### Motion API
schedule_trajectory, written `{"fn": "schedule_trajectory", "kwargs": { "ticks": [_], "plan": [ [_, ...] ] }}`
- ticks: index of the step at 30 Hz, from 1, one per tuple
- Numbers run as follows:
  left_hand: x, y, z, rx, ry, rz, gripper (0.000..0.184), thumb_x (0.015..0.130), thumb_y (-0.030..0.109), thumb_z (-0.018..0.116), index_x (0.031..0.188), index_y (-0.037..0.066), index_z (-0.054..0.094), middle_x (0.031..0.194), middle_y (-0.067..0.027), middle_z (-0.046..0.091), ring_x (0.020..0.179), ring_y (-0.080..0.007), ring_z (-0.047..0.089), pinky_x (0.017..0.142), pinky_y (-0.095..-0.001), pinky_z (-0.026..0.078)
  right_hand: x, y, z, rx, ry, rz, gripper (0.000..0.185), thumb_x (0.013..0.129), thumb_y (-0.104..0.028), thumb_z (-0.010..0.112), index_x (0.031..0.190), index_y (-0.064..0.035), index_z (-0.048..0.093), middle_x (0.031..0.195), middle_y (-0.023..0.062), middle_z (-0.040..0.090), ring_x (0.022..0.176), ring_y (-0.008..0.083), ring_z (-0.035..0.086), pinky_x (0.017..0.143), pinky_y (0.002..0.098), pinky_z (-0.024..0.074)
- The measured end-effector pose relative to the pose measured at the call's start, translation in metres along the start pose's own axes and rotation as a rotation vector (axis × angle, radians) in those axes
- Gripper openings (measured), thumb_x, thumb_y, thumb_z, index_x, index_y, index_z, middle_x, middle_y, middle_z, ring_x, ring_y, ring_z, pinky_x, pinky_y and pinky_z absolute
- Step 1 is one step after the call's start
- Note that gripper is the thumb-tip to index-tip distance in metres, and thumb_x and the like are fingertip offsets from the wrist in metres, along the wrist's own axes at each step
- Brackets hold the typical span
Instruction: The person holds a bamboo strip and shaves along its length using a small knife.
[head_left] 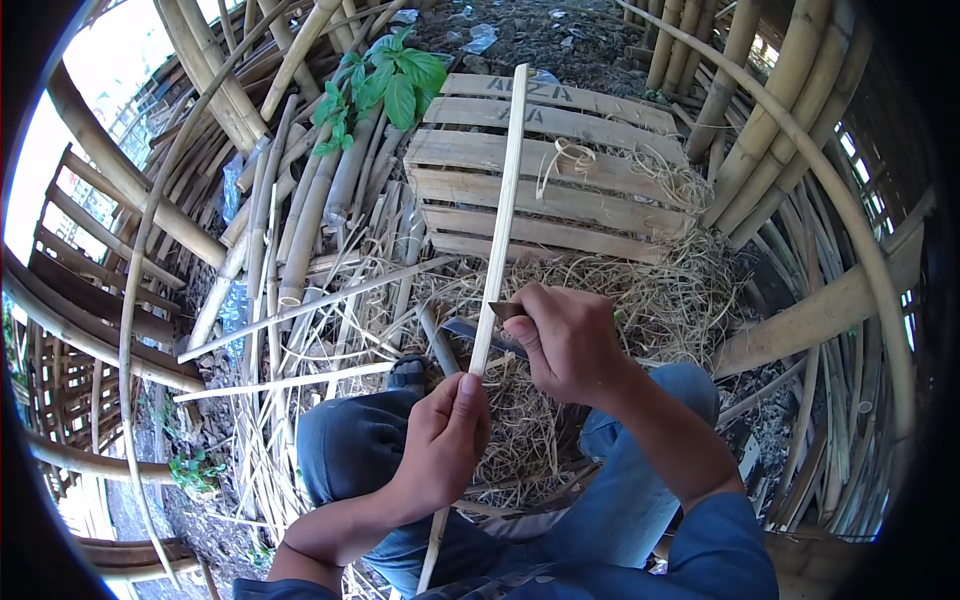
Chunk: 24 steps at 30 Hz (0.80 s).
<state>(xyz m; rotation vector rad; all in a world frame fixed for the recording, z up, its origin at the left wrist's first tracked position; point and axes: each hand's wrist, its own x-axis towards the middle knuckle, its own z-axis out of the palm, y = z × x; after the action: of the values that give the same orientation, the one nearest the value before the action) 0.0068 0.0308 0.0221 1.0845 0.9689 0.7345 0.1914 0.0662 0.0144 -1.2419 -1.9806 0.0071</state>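
A long pale bamboo strip [508, 190] runs upright through the middle of the view, its far end over the wooden crate. My left hand [446, 430] is closed round the strip's lower part, thumb on top, with a thin tail of it showing below the wrist. My right hand [565, 340] is wrapped round a knife, whose handle is hidden in the fist. The short dark knife blade [504, 310] points left and meets the strip's right edge above my left hand. Behind the strip, a dark flat band-like piece [470, 332] is partly hidden by it.
The slatted wooden crate [560, 195] carries a curled shaving [572, 158]. Heaped shavings [640, 290] cover the ground between my knees and the crate. Cut bamboo lengths [320, 210] and a leafy green plant [395, 80] are at left. Bamboo poles [790, 120] rise at right.
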Motion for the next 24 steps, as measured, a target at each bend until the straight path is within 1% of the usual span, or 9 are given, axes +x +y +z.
{"fn": "schedule_trajectory", "kwargs": {
  "ticks": [6,8,13,17,19,22,23,24],
  "plan": [
    [-0.003,0.001,0.004,-0.068,-0.048,-0.042,0.039,0.105,0.033,0.035,0.075,0.008,0.041,0.053,0.0013,0.032,0.039,-0.0076,0.028,0.036,-0.0241,0.021,0.004,0.008,-0.002,-0.072,0.083,-0.008,0.027,0.093,-0.026,0.057,0.077,-0.0056,0.047,0.059,0.0088,0.05,0.048,0.0276,0.055,0.044,0.039,0.0418],
    [-0.005,0.002,0.005,-0.117,-0.061,-0.095,0.039,0.104,0.033,0.035,0.075,0.007,0.041,0.053,0.0013,0.031,0.04,-0.0076,0.027,0.036,-0.0244,0.02,0.004,0.01,-0.004,-0.085,0.096,-0.005,0.027,0.093,-0.026,0.056,0.077,-0.0057,0.047,0.058,0.0088,0.049,0.048,0.0275,0.055,0.044,0.0388,0.0415],
    [-0.009,0.0,0.009,-0.083,-0.081,-0.088,0.039,0.105,0.033,0.035,0.075,0.007,0.041,0.053,0.0012,0.031,0.04,-0.0077,0.027,0.036,-0.0245,0.02,0.007,0.019,-0.008,-0.154,0.182,0.016,0.027,0.093,-0.026,0.056,0.078,-0.0058,0.047,0.058,0.0087,0.049,0.049,0.0266,0.055,0.044,0.0378,0.0409],
    [-0.012,-0.002,0.01,-0.074,-0.108,-0.092,0.039,0.105,0.032,0.035,0.075,0.007,0.041,0.052,0.0005,0.032,0.039,-0.0082,0.028,0.037,-0.0248,0.021,0.008,0.024,-0.013,-0.189,0.203,0.017,0.027,0.093,-0.026,0.055,0.078,-0.006,0.047,0.058,0.0084,0.049,0.048,0.0263,0.055,0.044,0.0373,0.041],
    [-0.012,-0.002,0.01,-0.073,-0.116,-0.077,0.039,0.105,0.032,0.035,0.075,0.007,0.041,0.052,0.0002,0.033,0.039,-0.0083,0.028,0.037,-0.025,0.021,0.007,0.026,-0.013,-0.208,0.24,-0.037,0.026,0.094,-0.026,0.054,0.077,-0.0067,0.047,0.058,0.0073,0.049,0.046,0.0245,0.054,0.042,0.0367,0.0402],
    [-0.015,-0.003,0.009,-0.069,-0.12,-0.081,0.039,0.105,0.032,0.034,0.076,0.006,0.041,0.052,-0.0003,0.034,0.039,-0.0083,0.028,0.037,-0.0254,0.021,0.008,0.026,-0.016,-0.245,0.266,0.019,0.026,0.096,-0.026,0.051,0.078,-0.0077,0.049,0.056,0.0064,0.05,0.045,0.0225,0.053,0.041,0.0363,0.0389],
    [-0.016,-0.007,0.007,-0.078,-0.159,-0.114,0.039,0.105,0.032,0.036,0.076,0.007,0.043,0.055,0.0006,0.039,0.043,-0.0065,0.034,0.039,-0.0236,0.026,0.009,0.03,-0.018,-0.248,0.268,0.021,0.026,0.096,-0.026,0.051,0.078,-0.0077,0.049,0.056,0.0064,0.05,0.045,0.0225,0.053,0.041,0.0363,0.0389],
    [-0.018,-0.009,0.005,-0.086,-0.199,-0.148,0.038,0.104,0.032,0.037,0.076,0.007,0.046,0.057,0.0015,0.045,0.046,-0.0047,0.039,0.042,-0.0218,0.031,0.01,0.036,-0.022,-0.265,0.278,0.077,0.026,0.098,-0.026,0.049,0.079,-0.0078,0.05,0.055,0.0064,0.049,0.044,0.0214,0.053,0.04,0.0355,0.038]
  ]
}}
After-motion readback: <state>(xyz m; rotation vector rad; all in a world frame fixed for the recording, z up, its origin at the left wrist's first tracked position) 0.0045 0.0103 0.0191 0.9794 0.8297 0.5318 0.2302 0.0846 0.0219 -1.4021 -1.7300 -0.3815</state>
